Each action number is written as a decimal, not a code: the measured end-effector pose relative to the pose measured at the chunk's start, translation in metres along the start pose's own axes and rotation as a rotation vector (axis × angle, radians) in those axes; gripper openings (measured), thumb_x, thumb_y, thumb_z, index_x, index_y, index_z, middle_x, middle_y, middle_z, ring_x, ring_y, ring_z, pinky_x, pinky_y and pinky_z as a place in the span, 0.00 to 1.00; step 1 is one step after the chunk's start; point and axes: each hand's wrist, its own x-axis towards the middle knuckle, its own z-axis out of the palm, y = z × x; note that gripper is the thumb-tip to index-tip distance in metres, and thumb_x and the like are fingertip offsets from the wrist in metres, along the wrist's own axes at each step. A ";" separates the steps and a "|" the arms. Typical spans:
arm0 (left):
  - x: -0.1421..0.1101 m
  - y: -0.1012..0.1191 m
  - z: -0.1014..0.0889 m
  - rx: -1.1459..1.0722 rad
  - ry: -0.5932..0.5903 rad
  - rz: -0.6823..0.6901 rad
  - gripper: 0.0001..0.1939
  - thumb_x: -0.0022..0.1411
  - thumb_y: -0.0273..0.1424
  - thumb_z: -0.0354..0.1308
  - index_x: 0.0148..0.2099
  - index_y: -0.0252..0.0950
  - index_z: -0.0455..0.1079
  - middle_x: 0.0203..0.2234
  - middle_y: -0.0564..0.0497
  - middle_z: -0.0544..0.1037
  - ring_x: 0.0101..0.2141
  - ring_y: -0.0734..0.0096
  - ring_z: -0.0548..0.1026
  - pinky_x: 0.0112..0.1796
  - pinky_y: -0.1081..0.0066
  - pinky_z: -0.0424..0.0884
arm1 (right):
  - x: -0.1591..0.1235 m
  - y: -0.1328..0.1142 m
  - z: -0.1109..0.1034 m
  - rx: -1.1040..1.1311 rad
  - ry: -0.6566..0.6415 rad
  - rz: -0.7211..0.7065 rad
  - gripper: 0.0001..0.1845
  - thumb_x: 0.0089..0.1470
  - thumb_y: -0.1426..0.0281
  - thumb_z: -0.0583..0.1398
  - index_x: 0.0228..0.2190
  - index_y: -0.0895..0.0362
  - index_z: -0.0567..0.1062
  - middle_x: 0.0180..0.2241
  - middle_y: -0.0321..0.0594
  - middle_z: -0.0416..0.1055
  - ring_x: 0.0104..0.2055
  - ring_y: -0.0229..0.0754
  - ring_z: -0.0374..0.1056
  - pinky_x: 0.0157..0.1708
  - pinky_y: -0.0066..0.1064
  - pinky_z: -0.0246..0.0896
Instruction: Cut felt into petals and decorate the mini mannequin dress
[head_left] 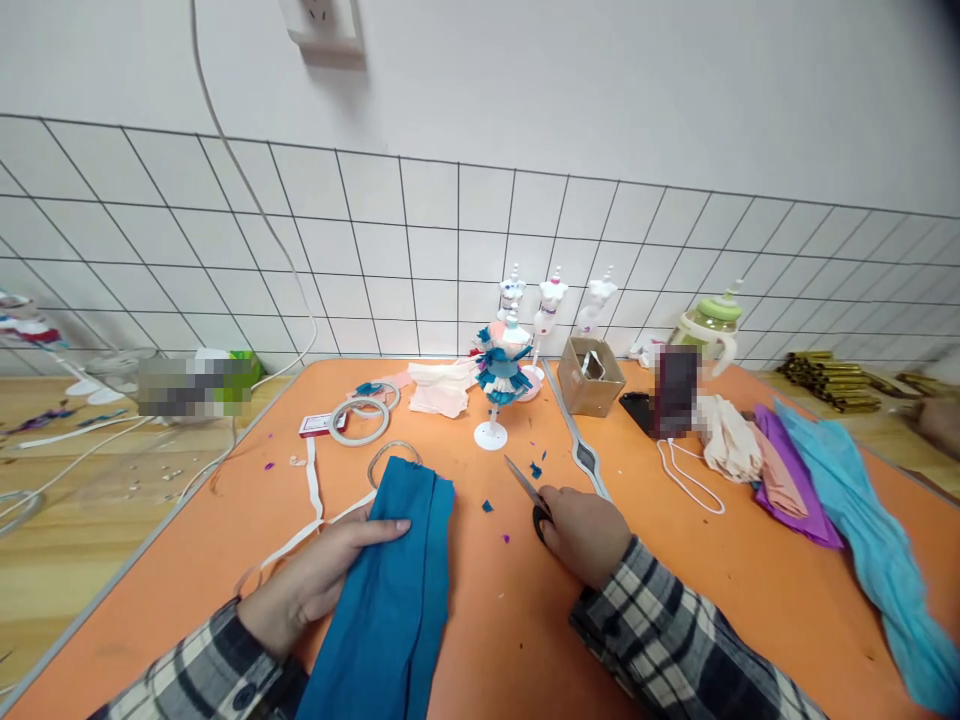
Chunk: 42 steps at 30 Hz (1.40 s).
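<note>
My left hand (334,565) grips a folded length of teal fabric (405,580), its thumb lying on top and the other fingers hidden beneath. My right hand (585,530) is wrapped round the black handles of a pair of scissors (525,485), the blades pointing up and left over the orange mat. The scissors and the fabric are apart. Beyond them a small white dress form (491,435) stands upright, wearing a ruffled teal and white doll dress (504,365). Small teal scraps (535,469) lie by the scissor tips.
Rolls of tape (360,422), a white ribbon (313,485) and pale cloth (439,388) lie at the left. A cardboard box (591,378) stands before more dress forms (551,295). Right are a dark phone (676,390), a green-lidded bottle (709,330) and blue fabric (862,540).
</note>
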 end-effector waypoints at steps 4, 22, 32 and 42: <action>-0.003 0.000 0.000 -0.089 -0.130 -0.070 0.22 0.55 0.29 0.67 0.52 0.29 0.71 0.41 0.37 0.82 0.41 0.48 0.81 0.48 0.52 0.75 | 0.004 0.007 0.004 0.238 0.049 -0.041 0.18 0.56 0.69 0.55 0.49 0.57 0.67 0.33 0.43 0.76 0.34 0.45 0.73 0.29 0.29 0.53; -0.004 -0.014 0.009 -0.106 -0.219 0.014 0.11 0.48 0.22 0.59 0.37 0.32 0.77 0.27 0.47 0.80 0.27 0.65 0.77 0.31 0.68 0.75 | 0.011 0.013 0.006 0.151 0.076 -0.002 0.19 0.57 0.66 0.56 0.50 0.54 0.73 0.40 0.46 0.76 0.44 0.46 0.71 0.38 0.31 0.56; -0.008 -0.024 0.012 -0.112 -0.376 0.101 0.24 0.44 0.17 0.66 0.46 0.35 0.76 0.32 0.51 0.72 0.31 0.75 0.68 0.33 0.75 0.67 | -0.005 0.001 -0.005 -0.003 0.144 0.127 0.14 0.60 0.63 0.56 0.45 0.55 0.73 0.39 0.46 0.76 0.39 0.52 0.74 0.29 0.33 0.58; -0.006 -0.026 0.019 -0.153 -0.458 -0.084 0.20 0.60 0.35 0.63 0.52 0.30 0.74 0.35 0.43 0.73 0.30 0.72 0.68 0.28 0.75 0.65 | -0.009 -0.003 -0.008 -0.023 0.220 0.057 0.13 0.62 0.64 0.54 0.39 0.55 0.76 0.41 0.46 0.74 0.43 0.48 0.72 0.30 0.31 0.59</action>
